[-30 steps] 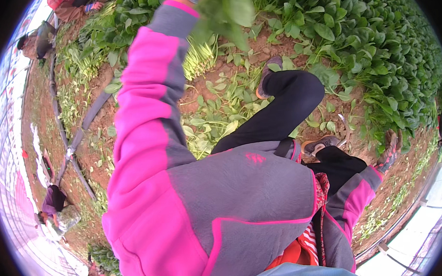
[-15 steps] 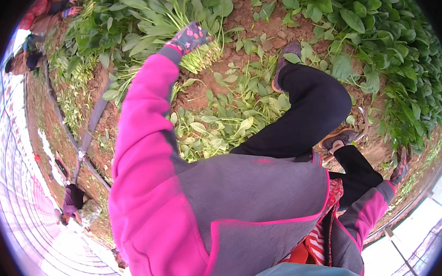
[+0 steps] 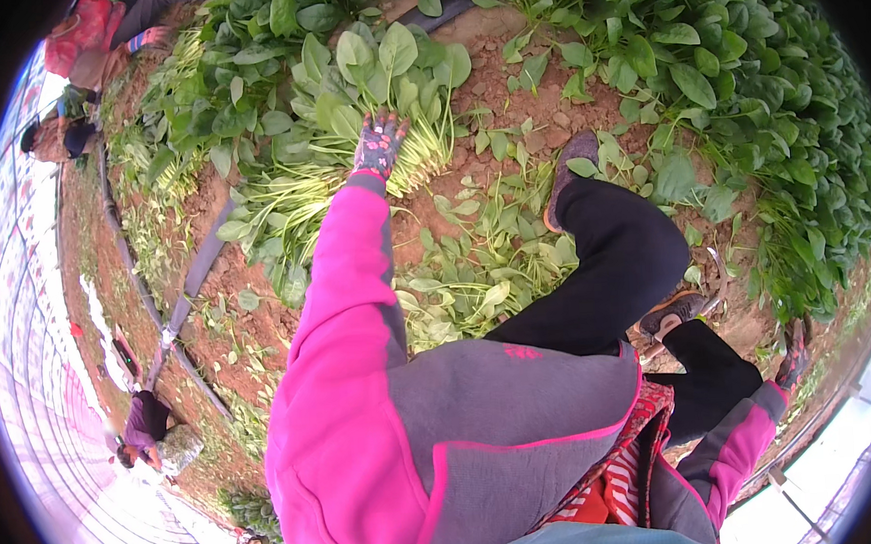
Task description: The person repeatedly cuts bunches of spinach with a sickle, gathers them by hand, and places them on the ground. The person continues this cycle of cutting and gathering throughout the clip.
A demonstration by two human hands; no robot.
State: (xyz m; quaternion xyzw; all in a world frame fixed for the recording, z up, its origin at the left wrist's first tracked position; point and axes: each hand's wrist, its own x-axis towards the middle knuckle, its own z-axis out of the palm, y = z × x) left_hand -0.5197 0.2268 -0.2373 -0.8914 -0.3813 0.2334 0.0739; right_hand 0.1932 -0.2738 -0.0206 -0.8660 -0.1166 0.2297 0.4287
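Note:
My left hand (image 3: 382,145), in a dark flowered glove, lies on a bunch of cut spinach (image 3: 424,145) with its fingers spread. The bunch's pale stems point toward me, and its broad leaves point away. It rests on a heap of cut spinach (image 3: 299,205), whose stems fan to the left. Far to the right, my right hand (image 3: 793,357), also gloved, is low beside the foot of the standing spinach (image 3: 731,89). Its fingers look stretched out and apart, small at the picture's rim, and I see nothing held in them.
Loose leaves (image 3: 476,294) litter the reddish soil before my bent knee (image 3: 641,242). A dark flat hose (image 3: 194,275) crosses the ground at left. Other people work at the far left: one in red (image 3: 84,39), another in a dark top (image 3: 148,420).
My left hand has come nearer to me, and its fingers have gone from gripping the spinach bunch to spread. The bunch now lies on the heap. My right hand stays low at the right.

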